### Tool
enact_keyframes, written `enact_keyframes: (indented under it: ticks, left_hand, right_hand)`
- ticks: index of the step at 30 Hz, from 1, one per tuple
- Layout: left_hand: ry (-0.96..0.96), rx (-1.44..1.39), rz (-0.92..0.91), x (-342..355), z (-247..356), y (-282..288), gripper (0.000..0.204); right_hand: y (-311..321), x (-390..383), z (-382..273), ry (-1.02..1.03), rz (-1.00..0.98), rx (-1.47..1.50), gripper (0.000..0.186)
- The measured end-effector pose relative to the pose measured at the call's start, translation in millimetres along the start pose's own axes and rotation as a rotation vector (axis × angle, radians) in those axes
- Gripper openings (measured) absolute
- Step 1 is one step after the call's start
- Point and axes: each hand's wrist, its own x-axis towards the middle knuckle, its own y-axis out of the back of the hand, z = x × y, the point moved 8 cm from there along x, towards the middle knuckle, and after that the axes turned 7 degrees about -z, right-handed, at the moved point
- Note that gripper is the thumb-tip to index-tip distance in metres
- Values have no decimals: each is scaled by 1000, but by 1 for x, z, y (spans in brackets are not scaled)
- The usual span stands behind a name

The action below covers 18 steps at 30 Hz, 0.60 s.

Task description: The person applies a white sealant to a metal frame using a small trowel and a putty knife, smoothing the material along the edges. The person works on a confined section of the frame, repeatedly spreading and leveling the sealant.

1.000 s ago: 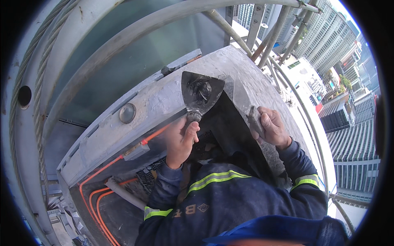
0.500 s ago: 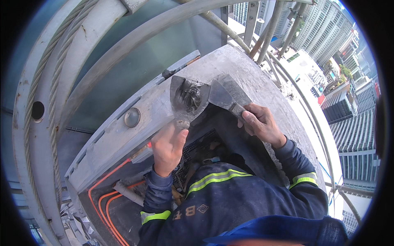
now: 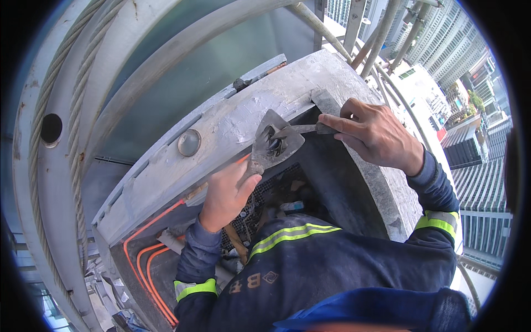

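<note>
My left hand [image 3: 227, 196] grips the handle of a broad putty knife [image 3: 291, 147], whose blade is tilted over the dark opening [image 3: 323, 181] and carries a smear of wet dark grey paste [image 3: 273, 141]. My right hand [image 3: 376, 133] is closed on a second scraper [image 3: 307, 128]; its blade lies on or just over the first blade, at the paste. Beside them runs a pale, flaking ledge [image 3: 227, 124] with a round metal disc [image 3: 189, 143] set in it.
A curved steel frame [image 3: 33, 182] with twisted wire ropes [image 3: 86, 72] is on the left. Orange conduits [image 3: 152, 276] run below the ledge. Scaffold pipes [image 3: 381, 41] stand at the upper right, beyond which tall buildings [image 3: 473, 182] show far below.
The right scraper has swung from upright at the right to crossways over the left knife's blade. My right hand has risen and turned knuckles-up. The left knife's blade has moved slightly and tilted.
</note>
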Motion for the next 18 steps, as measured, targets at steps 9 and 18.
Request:
enact_keyframes:
  ticks: [9,18]
  left_hand:
    - [363,-503,-4,-27,-41,-4,43]
    - [215,-295,191,-31,-40,8,39]
  right_hand:
    - [-18,4,-37,123,248,-104,49]
    - [-24,22,-45,36,-83,-203,51]
